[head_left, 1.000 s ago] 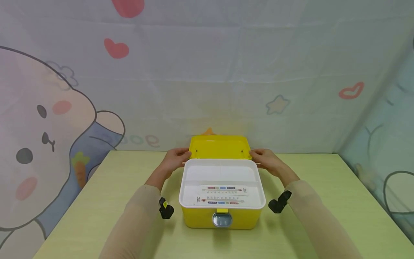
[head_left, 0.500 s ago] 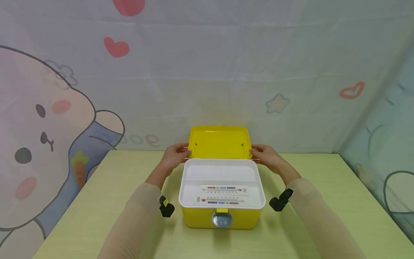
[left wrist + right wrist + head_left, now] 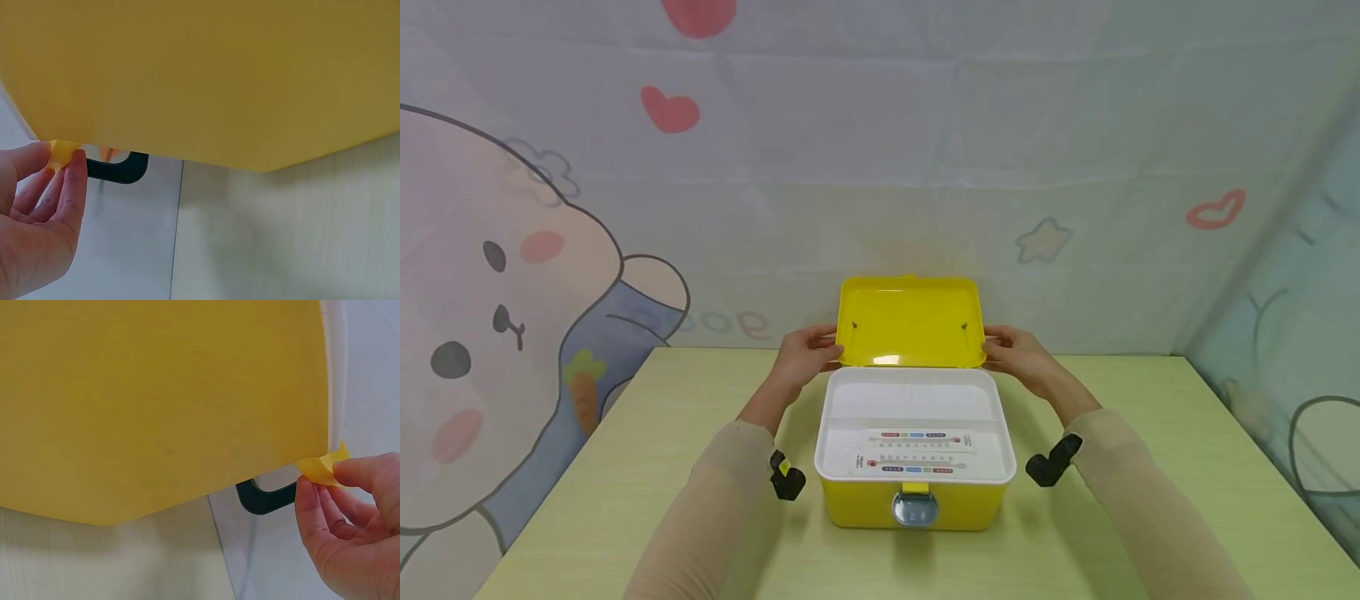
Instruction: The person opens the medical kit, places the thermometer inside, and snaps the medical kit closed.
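A yellow box (image 3: 955,507) with a white inner tray (image 3: 868,387) stands on the table, its silver latch (image 3: 915,509) facing me. Behind the tray, the yellow lid (image 3: 910,321) is tilted up with its inside toward me. My left hand (image 3: 802,360) pinches the lid's left edge between thumb and fingers, as the left wrist view also shows. On the other side my right hand (image 3: 1015,358) pinches the right edge the same way. A dark green handle (image 3: 265,499) on the lid shows below the box in the right wrist view. Thermometer strips (image 3: 916,452) lie in the tray's front part.
The pale wooden table (image 3: 647,467) spreads out to both sides of the box. Just behind the lid hangs a printed cloth backdrop (image 3: 880,167). Black wrist mounts (image 3: 787,479) sit on both sleeves beside the box.
The lid has tipped further up behind the box, so more of its inside shows. Both hands have risen slightly with it, while the box and tray have stayed put.
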The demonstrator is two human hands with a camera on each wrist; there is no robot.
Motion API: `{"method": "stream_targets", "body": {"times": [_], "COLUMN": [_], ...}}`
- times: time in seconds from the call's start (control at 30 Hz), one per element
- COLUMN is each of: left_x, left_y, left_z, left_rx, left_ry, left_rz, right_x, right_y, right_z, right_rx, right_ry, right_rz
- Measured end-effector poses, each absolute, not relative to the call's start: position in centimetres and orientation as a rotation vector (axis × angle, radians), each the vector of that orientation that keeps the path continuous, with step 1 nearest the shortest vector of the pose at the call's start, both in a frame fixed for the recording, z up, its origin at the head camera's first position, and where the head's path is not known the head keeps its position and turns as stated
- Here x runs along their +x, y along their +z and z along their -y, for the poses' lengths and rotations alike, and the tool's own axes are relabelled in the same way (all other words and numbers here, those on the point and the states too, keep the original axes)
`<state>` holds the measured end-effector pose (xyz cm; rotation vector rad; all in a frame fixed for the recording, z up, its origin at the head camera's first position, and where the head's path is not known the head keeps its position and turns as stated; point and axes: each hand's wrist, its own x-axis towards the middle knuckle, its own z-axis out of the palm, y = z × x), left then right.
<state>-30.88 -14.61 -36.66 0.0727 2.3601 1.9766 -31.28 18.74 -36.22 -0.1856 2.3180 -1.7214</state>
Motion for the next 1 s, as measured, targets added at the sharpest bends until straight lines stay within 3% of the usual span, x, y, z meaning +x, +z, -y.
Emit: {"method": "stream_targets", "body": {"times": [1.0], "left_x": [-29.7], "left_y": [-34.2], "left_z": [14.9], "left_rx": [0.086], "left_ry": [2.023], "left_rz": [-2.379], "right_x": [-30.8], "right_y": [-34.4], "right_z": [-18.0], "right_rx": [-0.195], "right_ry": [-1.835], "right_rz": [-2.452]}}
